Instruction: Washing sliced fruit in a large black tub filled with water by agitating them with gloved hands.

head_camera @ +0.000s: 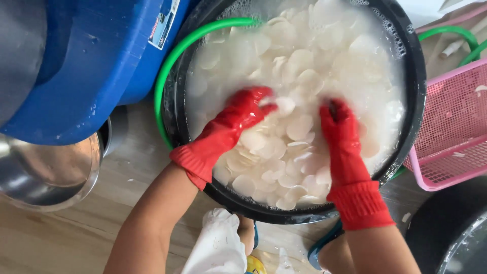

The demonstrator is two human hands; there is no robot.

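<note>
A big black basin (418, 81) holds cloudy water and many thin white round slices (299, 66). Both my hands wear red rubber gloves and are sunk among the slices. My left hand (248, 106) reaches in from the lower left, its fingertips buried under slices near the middle. My right hand (337, 122) comes in from the lower right, its fingers also under the slices. Whether either hand grips any slices is hidden by the water and the pile.
A green hose (167, 71) curves along the basin's left rim. A blue plastic tub (91, 66) stands at the upper left, a steel bowl (45, 172) below it. A pink mesh basket (456, 127) sits right of the basin, a dark pan (451, 228) at lower right. The floor is wooden.
</note>
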